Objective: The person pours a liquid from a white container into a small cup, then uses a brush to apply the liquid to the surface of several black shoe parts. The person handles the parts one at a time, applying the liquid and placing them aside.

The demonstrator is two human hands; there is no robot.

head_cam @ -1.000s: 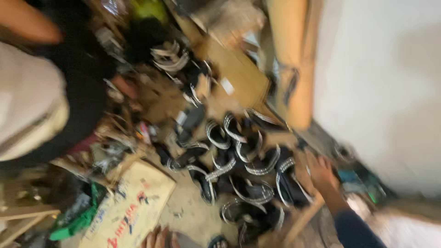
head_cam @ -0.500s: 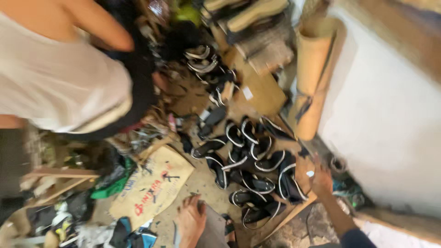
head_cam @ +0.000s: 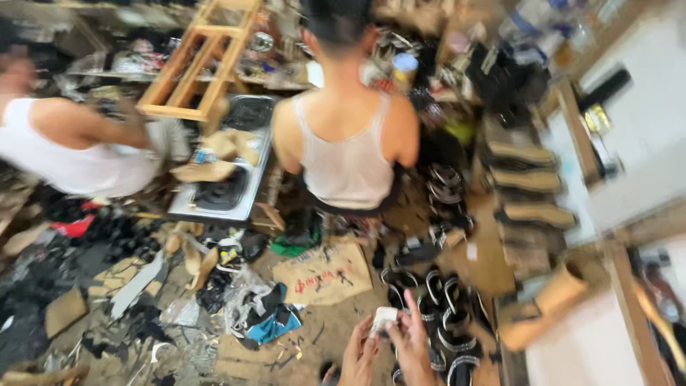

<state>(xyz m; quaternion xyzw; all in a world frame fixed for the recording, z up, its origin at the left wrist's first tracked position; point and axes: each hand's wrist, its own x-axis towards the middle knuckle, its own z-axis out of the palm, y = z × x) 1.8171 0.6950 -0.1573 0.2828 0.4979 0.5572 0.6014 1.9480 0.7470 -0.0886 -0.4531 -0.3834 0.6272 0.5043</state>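
Left of the hands the floor (head_cam: 314, 339) is thick with scraps, cardboard (head_cam: 325, 275) and a heap of cloth (head_cam: 261, 314). In my judgement, anything let go here could drop into that litter and be hard to find again.

At the bottom edge of the view, the left hand (head_cam: 359, 355) and right hand (head_cam: 413, 343) meet around a small pale piece (head_cam: 384, 317). The picture is smeared by motion, so what the piece is cannot be told. The left hand's fingers curl partly closed at its lower left edge. The right hand pinches it from the right side, with one finger sticking straight up above it. Both seem to grip only its edges, which I judge a light hold that a jolt could break.

Just right of the hands, and partly under them, lie black sandals (head_cam: 443, 314) with pale trim in a loose cluster. A dropped piece could slide in among them too.

Beyond the hands a person in a pale vest (head_cam: 348, 154) sits facing away. Further left, another person (head_cam: 71, 146) leans in near a metal sink (head_cam: 232, 154). The space is crowded, so a bumped elbow looks possible.
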